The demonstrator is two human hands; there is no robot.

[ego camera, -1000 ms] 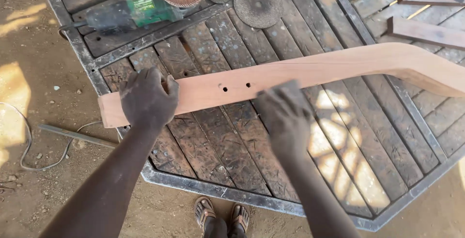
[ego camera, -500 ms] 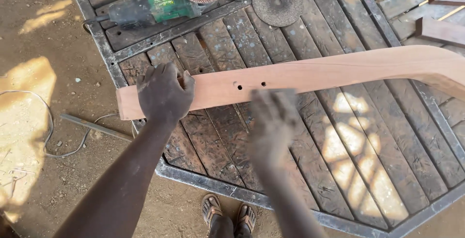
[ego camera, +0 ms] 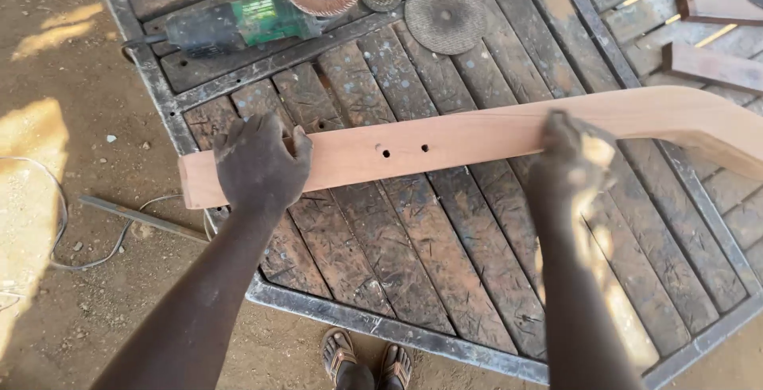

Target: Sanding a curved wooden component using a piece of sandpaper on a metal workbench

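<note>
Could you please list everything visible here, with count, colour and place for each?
Curved wooden piece: one, light reddish-brown, lying across the worktable, two small holes near its middle.
Worktable: one, dark weathered planks in a metal frame, under the piece.
Angle grinder: one, green and black, upper left of the table.
Abrasive discs: about four, brown and grey, top centre by the grinder.
Wood offcuts: a few, brown, upper right.
Metal bar: one, grey, on the dirt ground at left.
Cable: one, pale, on the ground at left.
Sandalled feet: two, bottom centre.
Left hand: pressing flat on the piece's left end.
Right hand: blurred, on the piece right of the holes.
</note>
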